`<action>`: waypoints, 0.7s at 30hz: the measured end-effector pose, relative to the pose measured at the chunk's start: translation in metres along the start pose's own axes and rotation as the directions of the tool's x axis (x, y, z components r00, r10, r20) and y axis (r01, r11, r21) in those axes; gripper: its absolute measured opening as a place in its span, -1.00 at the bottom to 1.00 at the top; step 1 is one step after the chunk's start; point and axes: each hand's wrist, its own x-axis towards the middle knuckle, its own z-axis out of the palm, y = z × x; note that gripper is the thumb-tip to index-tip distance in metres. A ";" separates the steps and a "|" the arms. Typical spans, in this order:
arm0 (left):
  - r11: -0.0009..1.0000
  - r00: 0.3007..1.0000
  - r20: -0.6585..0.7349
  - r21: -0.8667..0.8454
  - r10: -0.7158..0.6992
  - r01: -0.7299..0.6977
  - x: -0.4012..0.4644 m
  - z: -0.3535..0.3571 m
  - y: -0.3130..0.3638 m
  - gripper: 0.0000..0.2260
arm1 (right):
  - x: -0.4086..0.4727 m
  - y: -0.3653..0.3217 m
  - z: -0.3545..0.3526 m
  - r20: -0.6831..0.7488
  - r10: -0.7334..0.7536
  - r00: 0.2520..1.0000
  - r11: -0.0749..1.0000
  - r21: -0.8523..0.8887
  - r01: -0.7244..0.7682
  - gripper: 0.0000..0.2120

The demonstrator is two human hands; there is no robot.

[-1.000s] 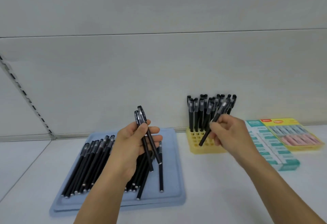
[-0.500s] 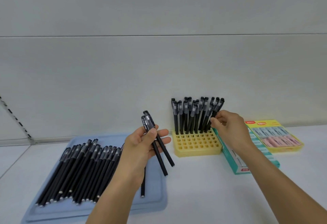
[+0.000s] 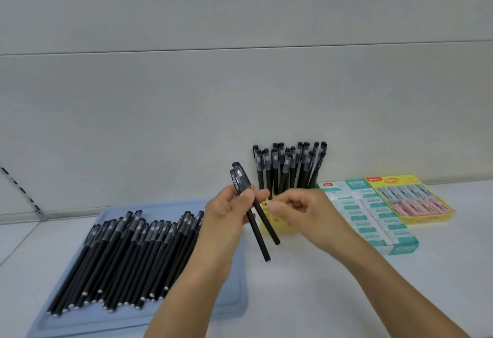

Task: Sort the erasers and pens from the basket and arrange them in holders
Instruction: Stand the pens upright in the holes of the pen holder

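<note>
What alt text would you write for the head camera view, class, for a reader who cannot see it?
A person's left hand holds two black pens upright while the empty right hand reaches toward them, in front of a yellow holder with pens standing in it. Loose pens lie on a blue tray at left; eraser packs lie at right.
</note>
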 end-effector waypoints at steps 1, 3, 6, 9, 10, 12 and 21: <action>1.000 1.000 0.015 -0.004 0.003 -0.003 0.001 0.005 -0.001 -0.86 | -0.001 -0.003 0.004 0.058 -0.035 0.998 0.999 0.017 0.034 -0.85; 1.000 0.999 0.043 -0.005 -0.003 0.003 0.002 0.013 -0.002 -0.84 | -0.001 -0.002 0.004 0.062 -0.073 0.995 0.997 0.026 0.071 -0.88; 0.995 0.999 0.050 0.101 -0.012 0.007 0.002 0.012 -0.010 -0.85 | 0.002 0.007 -0.010 -0.180 -0.046 0.983 0.995 -0.097 0.028 -0.86; 0.918 0.997 0.080 0.397 -0.018 -0.015 0.003 0.008 -0.023 -0.88 | 0.010 0.021 -0.039 -0.472 0.001 0.881 0.992 -0.109 -0.059 -0.91; 0.872 0.995 0.095 0.490 -0.032 -0.018 0.002 0.008 -0.027 -0.87 | 0.013 0.026 -0.047 -0.510 0.009 0.860 0.989 -0.121 -0.082 -0.91; 0.784 0.991 0.122 0.620 -0.063 -0.027 0.002 0.011 -0.033 -0.83 | 0.020 0.036 -0.057 -0.502 0.001 0.865 0.970 -0.211 -0.124 -0.92; 0.785 0.984 0.127 0.619 -0.127 0.021 0.008 0.008 -0.034 -0.83 | 0.041 0.057 -0.050 -0.328 0.071 0.942 0.794 -0.553 -0.252 -0.85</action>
